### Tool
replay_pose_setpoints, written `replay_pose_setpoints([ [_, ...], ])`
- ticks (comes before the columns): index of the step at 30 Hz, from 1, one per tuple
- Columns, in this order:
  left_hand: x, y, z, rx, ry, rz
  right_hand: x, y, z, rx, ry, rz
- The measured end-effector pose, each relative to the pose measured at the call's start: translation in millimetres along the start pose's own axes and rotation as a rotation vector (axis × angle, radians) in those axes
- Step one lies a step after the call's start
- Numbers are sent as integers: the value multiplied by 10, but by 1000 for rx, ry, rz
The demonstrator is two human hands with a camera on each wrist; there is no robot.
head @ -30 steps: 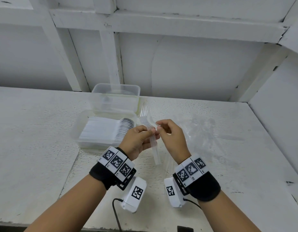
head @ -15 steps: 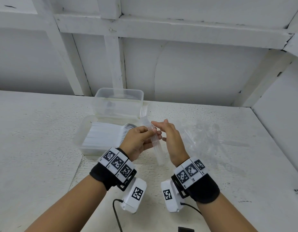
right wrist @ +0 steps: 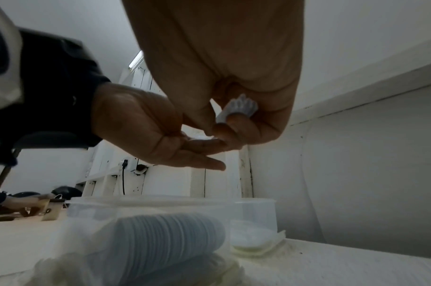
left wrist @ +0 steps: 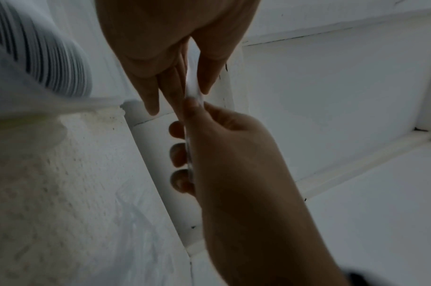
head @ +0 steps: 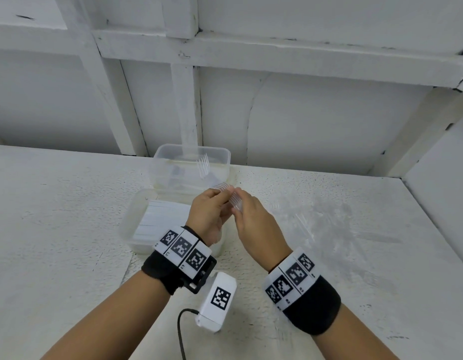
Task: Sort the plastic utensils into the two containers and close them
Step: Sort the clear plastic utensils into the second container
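A white rough-textured worktop [head: 56,216] meets a white panelled wall [head: 316,120]. White battens [head: 186,105] cross the wall.

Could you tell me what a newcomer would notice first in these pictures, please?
Probably the two hands meeting mid-table: the left hand and right hand together hold a stack of clear forks. Just behind them lie a container of stacked white spoons and, farther back, a clear container.

Head view looks down; both close wrist views share the clasped hands
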State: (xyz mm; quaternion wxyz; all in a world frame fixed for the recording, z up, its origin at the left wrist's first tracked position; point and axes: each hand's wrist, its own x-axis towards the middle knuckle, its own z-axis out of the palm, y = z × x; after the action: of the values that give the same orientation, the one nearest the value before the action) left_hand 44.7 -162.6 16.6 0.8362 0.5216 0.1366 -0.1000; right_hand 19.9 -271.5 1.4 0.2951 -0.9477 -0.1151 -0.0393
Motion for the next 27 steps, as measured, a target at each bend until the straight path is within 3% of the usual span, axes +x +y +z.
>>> replay_pose_setpoints([
  [3, 66, 159, -51, 150, -99, -38, 169, 37, -53, -44, 3, -43],
  [7, 256, 628, -249, 623, -213, -80, 522, 22, -324, -97, -38, -40],
  [12, 767, 1259, -642, 954, 17, 62, 1147, 24, -435, -161, -166, -88],
  [17, 1236, 1433, -1000, 1305, 222, 30, 1749, 17, -192, -347, -307, -123],
  [20, 1410, 1383, -1108, 1432, 267, -67, 2035, 20, 19, -408, -371, -151],
  [27, 1580, 1293, -1182, 1430, 234, -191, 2369, 50, 436, -515, -479, -199],
])
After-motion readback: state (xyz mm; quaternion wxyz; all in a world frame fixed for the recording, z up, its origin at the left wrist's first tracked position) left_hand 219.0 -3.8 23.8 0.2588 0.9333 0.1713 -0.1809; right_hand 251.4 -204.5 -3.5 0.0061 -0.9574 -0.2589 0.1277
